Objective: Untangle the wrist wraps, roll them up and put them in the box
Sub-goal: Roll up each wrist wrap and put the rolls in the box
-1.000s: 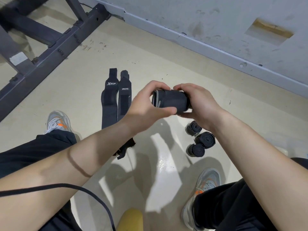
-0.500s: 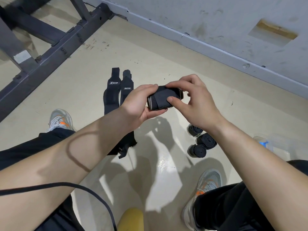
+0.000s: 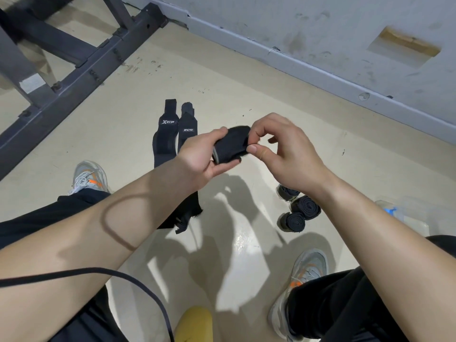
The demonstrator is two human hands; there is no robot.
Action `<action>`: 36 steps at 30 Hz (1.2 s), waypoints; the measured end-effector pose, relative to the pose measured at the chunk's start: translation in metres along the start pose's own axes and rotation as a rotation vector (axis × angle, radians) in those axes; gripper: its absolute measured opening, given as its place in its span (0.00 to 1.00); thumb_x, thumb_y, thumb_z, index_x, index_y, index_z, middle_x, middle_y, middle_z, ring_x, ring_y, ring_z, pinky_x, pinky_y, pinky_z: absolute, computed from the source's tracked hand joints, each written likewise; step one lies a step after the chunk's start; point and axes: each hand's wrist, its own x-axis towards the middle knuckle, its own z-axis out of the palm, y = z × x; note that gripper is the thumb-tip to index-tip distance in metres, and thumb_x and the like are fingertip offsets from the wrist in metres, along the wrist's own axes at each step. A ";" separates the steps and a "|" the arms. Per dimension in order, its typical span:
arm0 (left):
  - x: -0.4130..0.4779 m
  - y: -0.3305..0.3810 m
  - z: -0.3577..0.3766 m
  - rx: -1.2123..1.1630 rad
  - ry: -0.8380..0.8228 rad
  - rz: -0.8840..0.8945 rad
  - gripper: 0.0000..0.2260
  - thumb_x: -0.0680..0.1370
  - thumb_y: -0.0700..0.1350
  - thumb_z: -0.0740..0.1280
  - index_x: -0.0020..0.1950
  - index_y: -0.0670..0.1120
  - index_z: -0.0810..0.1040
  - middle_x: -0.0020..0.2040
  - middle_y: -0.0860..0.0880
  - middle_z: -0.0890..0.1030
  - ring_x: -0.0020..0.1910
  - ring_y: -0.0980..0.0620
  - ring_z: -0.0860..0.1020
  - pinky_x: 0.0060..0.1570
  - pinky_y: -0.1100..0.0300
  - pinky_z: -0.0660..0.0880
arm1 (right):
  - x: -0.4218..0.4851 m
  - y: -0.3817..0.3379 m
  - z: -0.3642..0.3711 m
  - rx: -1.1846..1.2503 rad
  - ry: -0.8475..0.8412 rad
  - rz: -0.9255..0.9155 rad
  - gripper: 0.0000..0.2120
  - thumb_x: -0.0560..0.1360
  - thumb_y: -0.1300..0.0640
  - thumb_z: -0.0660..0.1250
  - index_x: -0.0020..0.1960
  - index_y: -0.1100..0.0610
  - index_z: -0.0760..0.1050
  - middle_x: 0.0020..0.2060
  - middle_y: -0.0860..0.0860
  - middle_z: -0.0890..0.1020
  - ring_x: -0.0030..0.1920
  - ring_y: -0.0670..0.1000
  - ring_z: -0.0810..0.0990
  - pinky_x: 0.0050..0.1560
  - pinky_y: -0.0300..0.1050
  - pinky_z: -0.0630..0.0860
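A black rolled wrist wrap (image 3: 230,145) is held in the air between both hands. My left hand (image 3: 202,159) grips its left end, fingers curled under it. My right hand (image 3: 283,149) pinches the roll's right end between thumb and forefinger. Two unrolled black wraps (image 3: 164,141) lie flat side by side on the floor behind my left hand; their near ends are hidden by my forearm. Three rolled wraps (image 3: 299,213) sit on the floor under my right wrist. A clear plastic box (image 3: 404,218) shows partly at the right, behind my right forearm.
A dark metal gym frame (image 3: 74,62) crosses the upper left. The grey wall and skirting (image 3: 320,65) run along the back. My shoes (image 3: 90,177) (image 3: 303,275) stand left and right on the beige floor. A black cord (image 3: 123,280) and a yellow object (image 3: 195,324) are near the bottom.
The roll has turned and tilted in my hands, its grey edge now facing down-left. My right hand shifted from cupping the roll's end to pinching it. The view moved slightly.
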 end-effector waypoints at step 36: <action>-0.014 -0.036 0.014 0.197 -0.008 0.296 0.11 0.85 0.52 0.64 0.53 0.44 0.76 0.52 0.43 0.79 0.44 0.51 0.83 0.46 0.51 0.85 | -0.004 0.002 0.023 0.112 0.146 0.324 0.02 0.83 0.58 0.63 0.50 0.53 0.71 0.49 0.48 0.82 0.48 0.46 0.78 0.44 0.32 0.71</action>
